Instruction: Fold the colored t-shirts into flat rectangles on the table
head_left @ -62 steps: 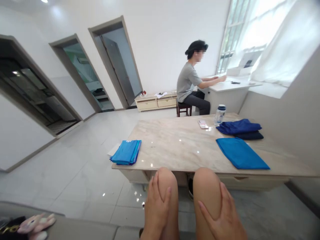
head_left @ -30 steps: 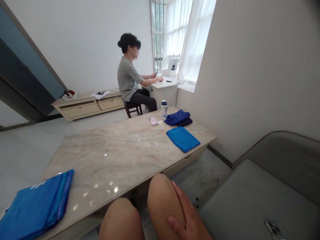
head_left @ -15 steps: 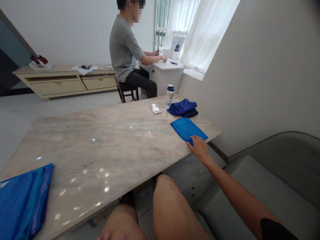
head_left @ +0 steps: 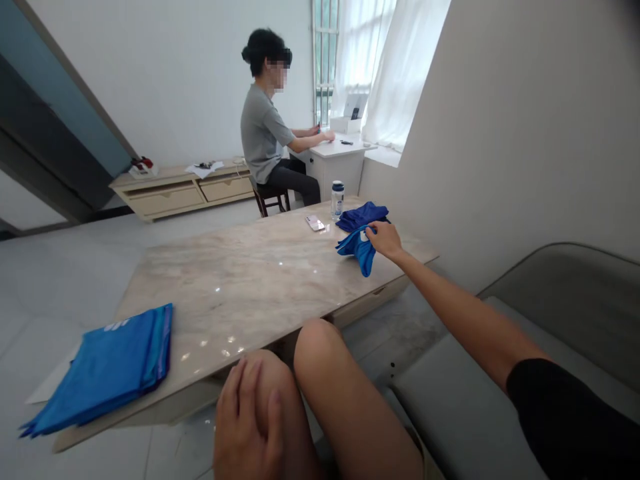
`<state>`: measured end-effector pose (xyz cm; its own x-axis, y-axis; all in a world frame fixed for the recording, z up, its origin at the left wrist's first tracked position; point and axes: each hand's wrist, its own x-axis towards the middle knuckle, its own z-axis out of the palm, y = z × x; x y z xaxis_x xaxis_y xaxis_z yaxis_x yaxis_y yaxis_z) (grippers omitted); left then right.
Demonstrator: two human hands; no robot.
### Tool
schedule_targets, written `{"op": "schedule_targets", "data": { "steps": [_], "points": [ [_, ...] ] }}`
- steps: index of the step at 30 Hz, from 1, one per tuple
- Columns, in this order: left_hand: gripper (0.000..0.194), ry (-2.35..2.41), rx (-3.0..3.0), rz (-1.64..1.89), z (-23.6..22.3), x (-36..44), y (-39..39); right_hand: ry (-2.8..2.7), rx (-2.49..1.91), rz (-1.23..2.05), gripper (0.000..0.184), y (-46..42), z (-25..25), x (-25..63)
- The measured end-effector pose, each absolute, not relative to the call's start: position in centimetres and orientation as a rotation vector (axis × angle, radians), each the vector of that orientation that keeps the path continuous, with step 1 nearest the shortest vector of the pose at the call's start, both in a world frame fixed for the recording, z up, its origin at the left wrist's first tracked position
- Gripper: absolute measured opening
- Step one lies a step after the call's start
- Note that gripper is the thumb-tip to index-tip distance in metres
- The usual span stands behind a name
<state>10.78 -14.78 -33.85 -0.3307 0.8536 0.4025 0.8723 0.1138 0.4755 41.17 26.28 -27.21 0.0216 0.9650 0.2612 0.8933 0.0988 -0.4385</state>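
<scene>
My right hand (head_left: 385,239) pinches a bright blue folded cloth (head_left: 364,257) by its upper edge near the far right end of the table. The cloth hangs bunched from the fingers, its lower part at or just above the tabletop; I cannot tell which. Right behind it lies a crumpled dark blue cloth (head_left: 364,215). My left hand (head_left: 249,420) rests on my left knee with fingers stretched out and nothing in it. On the table's near left corner sits a stack of folded blue and purple cloths (head_left: 120,360), partly over the edge.
The marble-patterned table (head_left: 240,273) carries a phone (head_left: 315,223) and a water bottle (head_left: 337,200) near its far side. Beyond it, a person (head_left: 267,133) sits at a white desk (head_left: 340,148). A grey sofa (head_left: 450,380) stands at the right, against the wall.
My right hand has lifted the blue cloth, which lay flat, and moved it slightly back and left. My left hand has come further into view on the knee. The camera view has shifted.
</scene>
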Motion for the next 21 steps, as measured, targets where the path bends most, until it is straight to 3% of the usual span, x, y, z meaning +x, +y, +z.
{"op": "schedule_targets", "data": {
  "steps": [9,13,15,21],
  "points": [
    [0.050,-2.277,-1.720,-1.035,-32.9,12.9,-13.6,-1.743,-1.294,0.384,0.040,23.9,-15.5,33.3],
    [0.052,-2.275,-1.744,-1.032,-32.7,13.6,-13.9,-2.009,-1.210,0.537,0.029,22.0,-16.7,31.3],
    [0.053,-2.264,-1.752,-1.012,-33.0,13.7,-14.1,-2.083,-1.256,0.620,0.034,21.7,-18.5,30.7],
    [0.056,-2.129,-1.722,-0.965,-34.2,13.2,-14.4,-1.606,-1.094,1.167,0.039,23.3,-22.3,27.7]
  ]
}}
